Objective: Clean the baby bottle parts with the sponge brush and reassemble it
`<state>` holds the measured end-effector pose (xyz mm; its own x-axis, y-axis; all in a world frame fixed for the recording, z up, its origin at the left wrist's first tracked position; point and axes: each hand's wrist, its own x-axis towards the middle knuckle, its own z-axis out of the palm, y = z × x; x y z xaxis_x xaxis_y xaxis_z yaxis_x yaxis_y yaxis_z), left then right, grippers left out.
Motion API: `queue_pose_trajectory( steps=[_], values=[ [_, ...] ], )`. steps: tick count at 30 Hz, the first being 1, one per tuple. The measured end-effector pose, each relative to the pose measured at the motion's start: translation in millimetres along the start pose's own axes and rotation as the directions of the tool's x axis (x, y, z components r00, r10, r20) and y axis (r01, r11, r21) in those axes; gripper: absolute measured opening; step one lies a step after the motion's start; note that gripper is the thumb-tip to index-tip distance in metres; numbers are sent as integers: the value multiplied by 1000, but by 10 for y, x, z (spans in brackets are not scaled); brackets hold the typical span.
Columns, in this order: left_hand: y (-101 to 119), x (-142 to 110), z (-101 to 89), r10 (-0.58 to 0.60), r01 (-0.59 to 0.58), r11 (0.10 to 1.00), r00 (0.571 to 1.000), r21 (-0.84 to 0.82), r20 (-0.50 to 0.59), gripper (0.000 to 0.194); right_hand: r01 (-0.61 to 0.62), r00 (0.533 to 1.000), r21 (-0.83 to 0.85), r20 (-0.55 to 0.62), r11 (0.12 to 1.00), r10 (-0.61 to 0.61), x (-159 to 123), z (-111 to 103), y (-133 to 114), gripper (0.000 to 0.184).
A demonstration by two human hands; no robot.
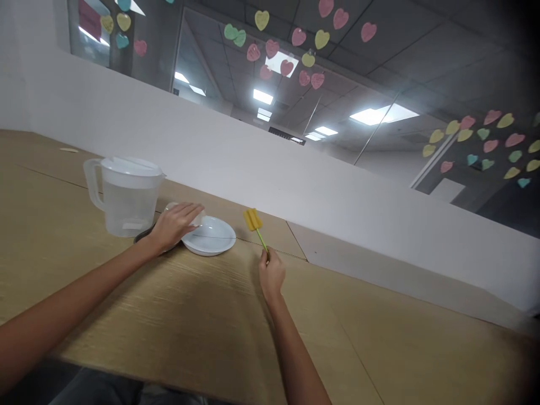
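My right hand [272, 274] is closed round the thin green handle of a sponge brush [253, 219]. Its yellow sponge head points up and away from me, above the table. Over to the left, my left hand [175, 226] curves over a clear cup [198, 218], gripping it; most of the cup is hidden behind the fingers. A white bowl [208, 237] sits just right of that hand. Under the left wrist shows part of a dark round item [142, 234], largely covered.
A clear lidded pitcher [130, 197] with liquid in it stands left of my left hand. The wooden table [177, 320] meets a low white wall [236, 163]. Above are glass panes with heart-shaped notes [298, 37]. A small pale piece [68, 150] lies far left.
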<state>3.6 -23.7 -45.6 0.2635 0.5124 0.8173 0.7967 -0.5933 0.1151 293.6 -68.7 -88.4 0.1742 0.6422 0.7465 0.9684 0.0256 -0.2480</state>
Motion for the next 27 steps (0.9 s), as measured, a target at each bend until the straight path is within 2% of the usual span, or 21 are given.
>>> queue_pose_trajectory(
  steps=[1, 3, 5, 7, 11, 14, 18, 21, 24, 27],
  values=[
    [54, -35, -8, -90, 87, 996, 993, -32, -82, 38, -35, 996, -44, 85, 998, 39, 6, 17, 6, 34],
    [212, -148, -21, -236, 212, 969, 945, -125, -225, 46, -50, 973, -120, 220, 991, 76, -7, 58, 6, 32],
    [410, -303, -12, -195, 144, 967, 949, -211, -247, 46, -28, 953, -148, 295, 989, 71, -47, 108, -16, 28],
    [599, -474, 35, -93, 34, 958, 977, -285, -194, 48, 11, 934, -151, 354, 988, 43, -98, 155, -65, 23],
    [806, -738, 213, 16, -35, 909, 999, -416, -49, 49, 93, 896, -152, 443, 984, -16, -168, 198, -205, 18],
    [816, -809, 321, 10, 6, 887, 999, -461, 32, 50, 144, 874, -132, 482, 981, -63, -189, 183, -279, 14],
    [789, -801, 341, -147, 187, 850, 982, -493, 119, 49, 151, 859, -101, 505, 983, -81, -194, 146, -295, 16],
    [778, -775, 320, -228, 290, 816, 957, -501, 182, 53, 103, 873, -87, 485, 991, -48, -158, 123, -284, 24],
    [745, -757, 320, -205, 296, 828, 950, -475, 235, 52, 46, 890, -70, 456, 996, -9, -56, 118, -303, 30],
    [667, -761, 332, -95, 195, 873, 967, -447, 235, 62, 4, 895, -47, 445, 999, 17, 117, 156, -381, 32]
  ],
)
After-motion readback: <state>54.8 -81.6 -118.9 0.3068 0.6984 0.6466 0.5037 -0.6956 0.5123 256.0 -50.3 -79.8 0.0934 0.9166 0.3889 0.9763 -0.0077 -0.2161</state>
